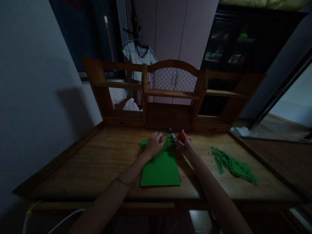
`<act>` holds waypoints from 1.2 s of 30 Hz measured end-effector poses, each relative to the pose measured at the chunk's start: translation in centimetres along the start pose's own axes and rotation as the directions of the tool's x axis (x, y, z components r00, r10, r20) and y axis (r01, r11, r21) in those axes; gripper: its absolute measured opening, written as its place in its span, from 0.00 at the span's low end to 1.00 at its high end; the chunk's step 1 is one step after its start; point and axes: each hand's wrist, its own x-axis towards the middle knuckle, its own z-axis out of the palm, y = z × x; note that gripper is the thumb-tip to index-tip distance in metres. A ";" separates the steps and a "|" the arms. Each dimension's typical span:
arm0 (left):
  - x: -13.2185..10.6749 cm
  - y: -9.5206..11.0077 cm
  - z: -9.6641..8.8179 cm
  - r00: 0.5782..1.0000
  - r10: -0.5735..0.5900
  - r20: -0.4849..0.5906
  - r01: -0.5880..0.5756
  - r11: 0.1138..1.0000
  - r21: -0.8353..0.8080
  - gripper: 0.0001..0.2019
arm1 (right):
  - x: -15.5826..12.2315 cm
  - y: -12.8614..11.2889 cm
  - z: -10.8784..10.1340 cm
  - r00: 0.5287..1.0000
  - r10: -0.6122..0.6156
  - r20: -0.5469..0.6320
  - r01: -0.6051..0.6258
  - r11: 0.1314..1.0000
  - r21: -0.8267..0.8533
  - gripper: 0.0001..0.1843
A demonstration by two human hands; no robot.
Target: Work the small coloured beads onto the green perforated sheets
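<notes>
L hand [155, 143] was on green paper [161, 170], fingers curled, grip unclear; R hand [186, 147] had fingers narrow round a red item [180, 137]. Paper lay approx. mid-table, near edge short of tabletop's [97, 159] front edge. Wood stretched wide L; R, some room before green scraps [240, 168].

A smooth green sheet [161, 172] lay flat on the counter [97, 156], a sliver of red sheet [148, 187] showing beneath its six o'clock edge. Over its twelve o'clock end lay a green piece with dotted edges [162, 150], slanting toward two o'clock, partly covered by the left hand [155, 142]. At one o'clock, the right hand [185, 144] gripped a small red object [180, 136].
</notes>
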 end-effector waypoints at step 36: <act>-0.1 -0.8 0.6 0.999 -0.038 0.017 0.038 0.999 0.004 0.11 | -0.1 0.1 0.0 1.000 -0.013 0.008 0.013 1.000 0.008 0.38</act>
